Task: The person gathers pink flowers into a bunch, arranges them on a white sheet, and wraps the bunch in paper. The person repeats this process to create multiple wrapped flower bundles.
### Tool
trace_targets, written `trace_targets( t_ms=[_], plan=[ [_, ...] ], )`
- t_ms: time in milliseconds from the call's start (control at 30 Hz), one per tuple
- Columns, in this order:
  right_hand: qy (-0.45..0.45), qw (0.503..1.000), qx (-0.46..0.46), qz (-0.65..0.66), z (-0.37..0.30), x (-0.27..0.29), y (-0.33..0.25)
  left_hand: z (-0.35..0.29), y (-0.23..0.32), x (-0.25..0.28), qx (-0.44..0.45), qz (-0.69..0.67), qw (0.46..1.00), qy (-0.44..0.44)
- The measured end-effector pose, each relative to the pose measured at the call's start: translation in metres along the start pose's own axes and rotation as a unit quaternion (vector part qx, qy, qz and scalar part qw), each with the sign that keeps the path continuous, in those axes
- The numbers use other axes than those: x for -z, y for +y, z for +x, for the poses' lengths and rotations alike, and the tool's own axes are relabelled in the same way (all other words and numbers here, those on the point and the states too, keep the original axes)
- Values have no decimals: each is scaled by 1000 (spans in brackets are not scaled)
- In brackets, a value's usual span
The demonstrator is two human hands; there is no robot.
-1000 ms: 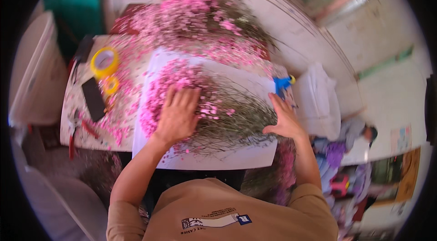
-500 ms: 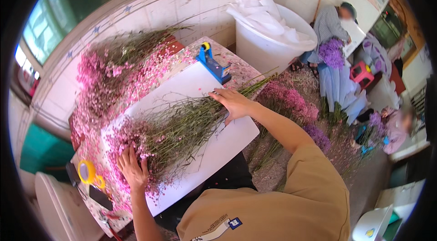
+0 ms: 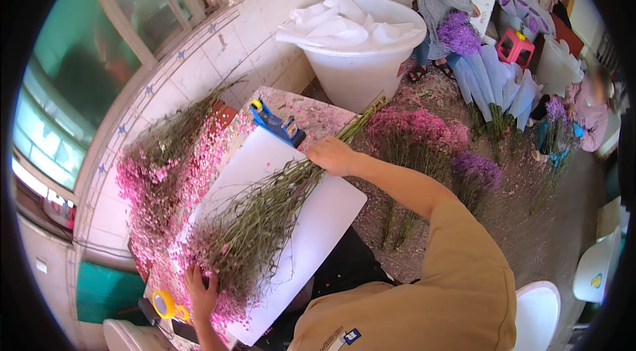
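Note:
A bundle of long-stemmed pink flowers [image 3: 258,214] lies across a white board [image 3: 318,218], its blooms toward the near left and its bare stems toward the far right. My right hand [image 3: 331,155] is closed around the stems near their cut ends. At the other end, my left hand [image 3: 201,291] rests against the pink blooms with its fingers apart, some of them partly hidden by flowers. Just beyond the board's far edge stands a blue tape dispenser [image 3: 278,124].
More pink flowers [image 3: 149,159] are heaped on the petal-strewn table at left, near a yellow tape roll [image 3: 167,304]. Behind stands a big white tub [image 3: 358,66] of white sheets. Pink bunches [image 3: 417,132] cover the floor at right; a person [image 3: 440,13] holds purple flowers beyond.
My right hand has closed from spread fingers into a grip on the stems. The view has swung, and the bundle slants more steeply. My left hand stays at the blooms.

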State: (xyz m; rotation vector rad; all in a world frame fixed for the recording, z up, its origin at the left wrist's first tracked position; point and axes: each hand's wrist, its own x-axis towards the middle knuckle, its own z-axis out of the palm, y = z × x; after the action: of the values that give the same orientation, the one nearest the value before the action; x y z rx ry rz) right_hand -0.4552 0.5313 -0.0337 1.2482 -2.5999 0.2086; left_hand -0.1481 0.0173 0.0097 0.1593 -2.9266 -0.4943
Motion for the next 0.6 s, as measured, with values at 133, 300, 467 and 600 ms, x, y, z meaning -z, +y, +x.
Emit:
trace_targets(
  t_ms=[133,300,467,600],
  plan=[
    [92,993,21,-65,4,58,-23,56,90,149,92,97,958,-255],
    [183,973,58,-129,16,132,-52,144,274,174,-199,-28,979,-24],
    [147,980,53,-121,23,185,-79,245,454,86,-290,-197,912,-215],
    [230,965,121,34,38,193,-107,253,514,34,-239,-248,904,-252]
  ],
)
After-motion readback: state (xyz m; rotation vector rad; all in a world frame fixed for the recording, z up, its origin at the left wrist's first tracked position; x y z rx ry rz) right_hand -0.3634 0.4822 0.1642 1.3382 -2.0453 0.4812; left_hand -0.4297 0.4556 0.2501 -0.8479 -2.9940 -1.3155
